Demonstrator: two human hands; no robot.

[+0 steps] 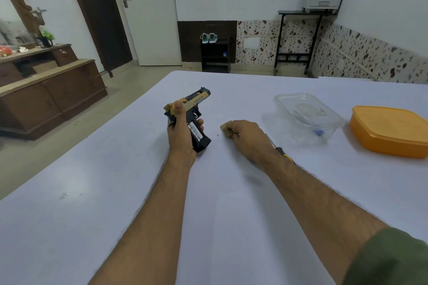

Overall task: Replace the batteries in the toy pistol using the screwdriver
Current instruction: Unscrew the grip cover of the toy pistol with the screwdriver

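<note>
Two batteries (195, 132) are sitting in the open grip of the toy pistol (190, 115), which I am gripping upright in my left hand (179, 133) above the desk (139, 192). My right hand (245, 135) is pinching the tan cover (225, 129) on the desk, with the screwdriver (281, 151) lying beneath my wrist.

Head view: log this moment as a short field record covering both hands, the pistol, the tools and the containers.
left hand: left hand grips the toy pistol, held above the table
battery bay: open in the grip, batteries visible inside
right hand: right hand on the table, fingers on a tan battery cover
screw: small dark speck beside the cover, likely the screw
screwdriver: screwdriver lies on the table, partly behind the right wrist
containers: clear plastic box, orange lidded box, side by side
</note>
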